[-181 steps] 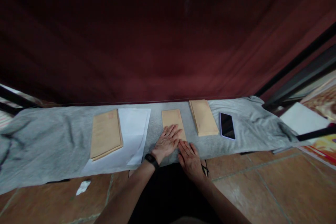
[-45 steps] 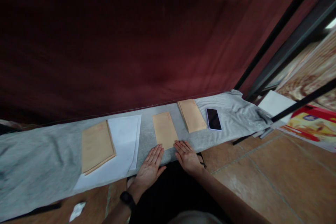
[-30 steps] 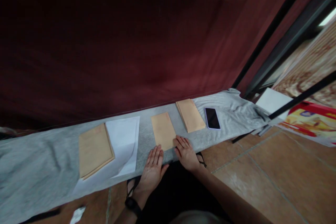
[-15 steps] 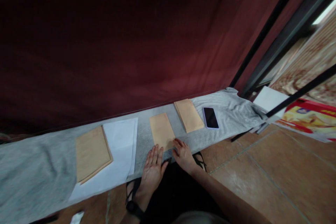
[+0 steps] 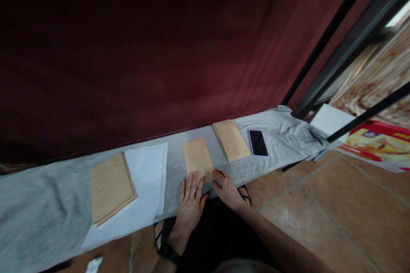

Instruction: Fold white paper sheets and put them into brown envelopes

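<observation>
A single brown paper envelope lies flat in front of me on the grey cloth. My left hand rests palm down with its fingers stretched out, their tips on the envelope's near edge. At the near right corner, my right hand touches the envelope with slightly bent fingertips, the thumb apart from them. To the right lies a small stack of brown envelopes. A larger stack of brown envelopes sits on the left, partly over white paper sheets.
A phone lies to the right of the small stack. Grey cloth covers the narrow bench. Behind it hangs a dark red curtain. Black metal bars and a red-and-yellow box are at the right, above the tiled floor.
My left hand has slid a little to the right and forward, its fingers now further onto the envelope's near edge. My right hand has hardly moved.
</observation>
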### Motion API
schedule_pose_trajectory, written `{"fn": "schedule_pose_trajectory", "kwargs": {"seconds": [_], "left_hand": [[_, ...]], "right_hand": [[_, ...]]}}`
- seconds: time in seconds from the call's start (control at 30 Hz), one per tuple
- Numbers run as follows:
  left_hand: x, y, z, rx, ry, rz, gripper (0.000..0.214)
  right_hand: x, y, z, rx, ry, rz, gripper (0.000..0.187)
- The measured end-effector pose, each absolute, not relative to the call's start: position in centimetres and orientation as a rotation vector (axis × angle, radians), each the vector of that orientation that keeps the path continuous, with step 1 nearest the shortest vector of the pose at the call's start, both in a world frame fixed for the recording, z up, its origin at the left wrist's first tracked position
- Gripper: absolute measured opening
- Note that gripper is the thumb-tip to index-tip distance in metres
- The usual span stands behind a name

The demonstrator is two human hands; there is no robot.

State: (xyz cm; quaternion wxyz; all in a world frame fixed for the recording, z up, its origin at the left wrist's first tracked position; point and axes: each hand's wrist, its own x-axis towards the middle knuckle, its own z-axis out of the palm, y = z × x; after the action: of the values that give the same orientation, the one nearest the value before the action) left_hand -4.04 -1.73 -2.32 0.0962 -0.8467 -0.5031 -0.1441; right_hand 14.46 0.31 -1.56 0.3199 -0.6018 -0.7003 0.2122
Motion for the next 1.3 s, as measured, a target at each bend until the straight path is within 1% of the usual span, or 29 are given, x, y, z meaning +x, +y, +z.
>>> {"fn": "schedule_pose_trajectory", "kwargs": {"seconds": [0.17, 0.4, 0.53, 0.7, 0.87, 1.0, 1.17, 1.3], "left_hand": [[-3.5, -1.6, -2.2, -2.556, -1.460, -0.398, 0.056], [-3.3, -1.7, -2.2, -2.562, -1.474, -0.414, 0.047], [-3.2, -1.7, -2.4, -2.528, -1.471, -0.420, 0.051], [-3.2, -1.7, -2.5, -2.513, -1.482, -0.451, 0.060], [-3.3, -1.7, -2.6, -2.541, -1.476, -0.448, 0.062], [-3.4, -1.6, -2.5, -2.567, -1.472, -0.456, 0.064], [-3.5, -1.6, -2.5, -2.556, -1.456, -0.451, 0.065], [-3.6, -1.6, -2.4, -2.565, -1.434, -0.426, 0.063]], "right_hand": [[14.4, 1.0, -1.0, -1.556, -1.975, 0.457, 0.042], [12.4, 5.6, -0.9, -1.241, -2.368, 0.404, 0.044], [12.0, 8.9, -1.7, -1.302, -2.466, 0.309, 0.047], [12.3, 12.8, -2.3, -1.433, -2.425, 0.243, 0.053], [12.3, 15.6, -2.1, -1.511, -2.377, 0.235, 0.054], [11.5, 15.7, -1.8, -1.518, -2.347, 0.234, 0.055], [9.5, 13.8, -2.0, -1.208, -2.514, 0.259, 0.045], [8.6, 13.8, -1.7, -1.222, -2.519, 0.263, 0.041]]}}
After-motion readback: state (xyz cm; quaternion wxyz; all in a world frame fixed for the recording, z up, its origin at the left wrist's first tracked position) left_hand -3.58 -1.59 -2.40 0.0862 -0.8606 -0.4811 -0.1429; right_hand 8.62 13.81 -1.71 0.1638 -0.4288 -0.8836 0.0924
